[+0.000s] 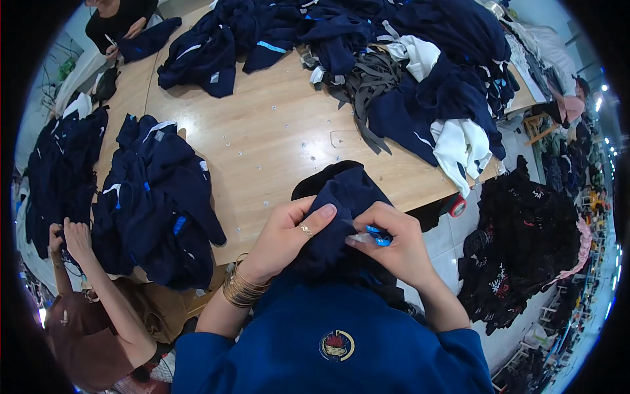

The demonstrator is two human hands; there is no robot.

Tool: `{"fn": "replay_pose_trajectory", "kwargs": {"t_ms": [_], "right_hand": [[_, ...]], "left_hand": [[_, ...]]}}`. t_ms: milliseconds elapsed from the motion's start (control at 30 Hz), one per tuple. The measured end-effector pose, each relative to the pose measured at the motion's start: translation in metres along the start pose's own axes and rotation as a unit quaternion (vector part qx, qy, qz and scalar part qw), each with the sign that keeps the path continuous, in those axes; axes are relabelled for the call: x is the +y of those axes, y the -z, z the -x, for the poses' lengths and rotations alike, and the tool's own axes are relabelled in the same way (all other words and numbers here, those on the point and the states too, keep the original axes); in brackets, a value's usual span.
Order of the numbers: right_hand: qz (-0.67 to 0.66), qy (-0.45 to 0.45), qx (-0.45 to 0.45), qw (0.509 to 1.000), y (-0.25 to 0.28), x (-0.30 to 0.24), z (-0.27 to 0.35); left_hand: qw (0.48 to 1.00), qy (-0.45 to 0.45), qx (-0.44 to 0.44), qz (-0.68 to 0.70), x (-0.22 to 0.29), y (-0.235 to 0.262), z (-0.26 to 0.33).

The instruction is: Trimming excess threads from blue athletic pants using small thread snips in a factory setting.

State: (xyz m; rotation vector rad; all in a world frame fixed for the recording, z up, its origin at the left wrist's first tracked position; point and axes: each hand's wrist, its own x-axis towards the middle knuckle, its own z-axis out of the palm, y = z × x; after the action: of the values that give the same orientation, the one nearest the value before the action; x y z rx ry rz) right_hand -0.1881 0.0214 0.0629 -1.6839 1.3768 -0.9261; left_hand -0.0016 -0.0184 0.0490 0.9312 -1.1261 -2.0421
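A navy garment (351,190) is bunched up in front of my chest, close to the table's near edge. My left hand (289,230) is closed on its left side, thumb pressed over the fabric, with a ring on one finger and several gold bangles on the wrist. My right hand (400,240) is closed around small blue-handled thread snips (379,238), their pale tip against the cloth. My fingers partly cover the snips, so their blades cannot be made out clearly.
Navy garments (154,190) lie heaped on the wooden table (262,131) at left; a larger pile (433,98) with white and grey pieces is at far right. Co-workers handle cloth at left and far left. Black garments (512,249) cover the floor at right.
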Motion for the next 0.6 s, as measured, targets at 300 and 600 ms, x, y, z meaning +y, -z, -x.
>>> {"fn": "replay_pose_trajectory", "kwargs": {"t_ms": [300, 600], "right_hand": [[-0.098, -0.035, -0.007, 0.995, -0.006, 0.017, 0.007], [0.041, 0.123, 0.080, 0.988, 0.018, -0.023, 0.012]], "left_hand": [[0.993, 0.075, -0.035, 0.079, -0.003, -0.002, 0.001], [0.997, 0.061, -0.012, 0.045, 0.002, -0.012, 0.002]]}}
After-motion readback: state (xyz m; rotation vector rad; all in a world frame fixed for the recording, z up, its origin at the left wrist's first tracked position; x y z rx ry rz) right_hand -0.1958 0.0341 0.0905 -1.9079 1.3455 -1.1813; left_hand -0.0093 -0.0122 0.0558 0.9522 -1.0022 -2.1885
